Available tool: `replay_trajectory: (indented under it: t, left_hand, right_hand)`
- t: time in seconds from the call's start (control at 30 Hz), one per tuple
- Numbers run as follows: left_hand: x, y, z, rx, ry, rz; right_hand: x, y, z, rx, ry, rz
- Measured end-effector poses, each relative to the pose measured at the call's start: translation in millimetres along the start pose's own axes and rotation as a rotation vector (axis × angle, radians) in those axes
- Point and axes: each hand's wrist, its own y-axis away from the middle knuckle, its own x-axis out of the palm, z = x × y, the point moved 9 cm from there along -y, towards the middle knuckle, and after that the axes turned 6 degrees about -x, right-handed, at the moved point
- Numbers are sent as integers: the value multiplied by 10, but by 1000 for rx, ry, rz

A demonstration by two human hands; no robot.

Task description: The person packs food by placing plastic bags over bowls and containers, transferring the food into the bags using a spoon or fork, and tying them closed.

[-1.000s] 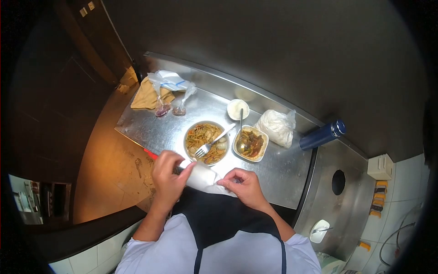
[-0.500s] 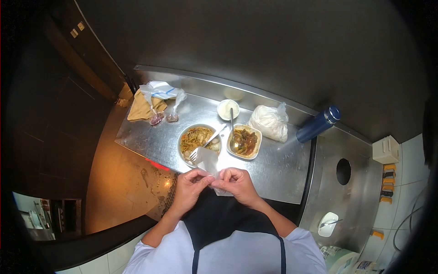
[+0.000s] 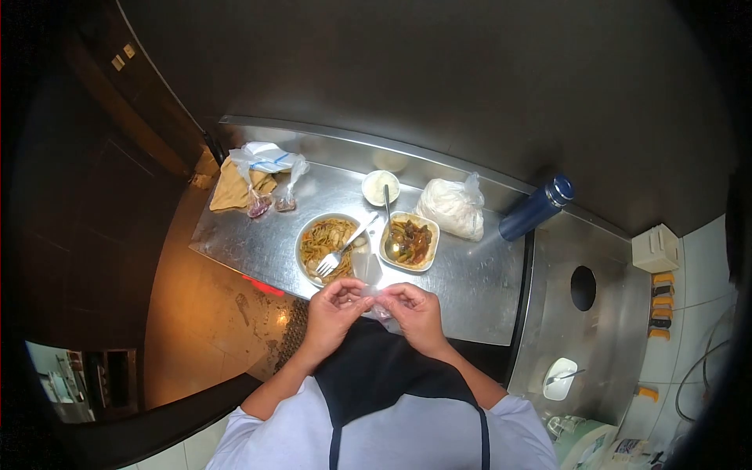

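Observation:
A small clear plastic bag (image 3: 366, 268) is pinched between the fingertips of my left hand (image 3: 337, 310) and my right hand (image 3: 413, 312). Its upper part stands up above my fingers, and its lower part hangs against the dark apron. Just beyond my hands lies a round dish of noodles (image 3: 317, 243), with a fork (image 3: 333, 260) resting across it. To its right is a square bowl of saucy stew (image 3: 412, 244) with a spoon (image 3: 387, 205) in it. Behind these stands a small bowl of rice (image 3: 380, 188).
On the steel counter (image 3: 470, 301) sit a tied plastic bag of rice (image 3: 453, 207) and a blue flask (image 3: 537, 208). At the left lie a tan cloth (image 3: 233, 188) and small knotted bags (image 3: 286, 196). A white dish (image 3: 561, 379) stands on the right-hand steel surface.
My fingers have shifted slightly on the bag, and its upper part now stands more upright. The whole view has moved a little. The dishes have stayed in place.

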Motion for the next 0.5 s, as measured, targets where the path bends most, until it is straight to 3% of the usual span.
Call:
replay_trajectory:
  t: [0.17,0.37,0.5]
  left_hand:
    - [-44,-78,-35,-17,-123,11]
    - [-128,-291,49,-23,-5,81]
    - [119,-329,-23,-82,199,46]
  right_hand:
    - [-90,3,-7,-17,90,-49]
    - [-255,3,-16,-78,-179,-262]
    - [-170,106,328,-318,375,-315]
